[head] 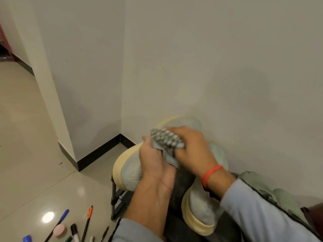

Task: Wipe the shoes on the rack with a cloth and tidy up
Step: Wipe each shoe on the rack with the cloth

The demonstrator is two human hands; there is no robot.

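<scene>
Head view. The left hand (153,165) was positioned over the rear part of the left shoe (131,173), its fingers curled against the shoe's pale blue upper and its thumb raised beside the cloth (167,142). The right hand (190,151) gripped the cloth, with fingers wrapped over its grey, nubbed face; a pale blue flap of the cloth hung down between the two hands. The cloth was held just above the left shoe, at the far left end of the rack (116,194). A red band (210,174) circled the right wrist, and both forearms wore light blue sleeves (258,213).

The left shoe, pale blue with a cream-yellow sole, lay on the rack's top level at its left edge, the sole facing left. A second shoe (201,208) of the same colours lay to the right of it on the same level, its cream sole end toward the near edge; the right forearm crossed above it. A grey-green item (272,189) lay at the right end of the rack; its type could not be determined. The rack stood against the wall (209,67), near a corner with dark skirting (97,152).

On the tiled floor (35,137), near the bottom-left corner, lay several pens and markers (88,219) and a pink round cap-like object (59,230).
</scene>
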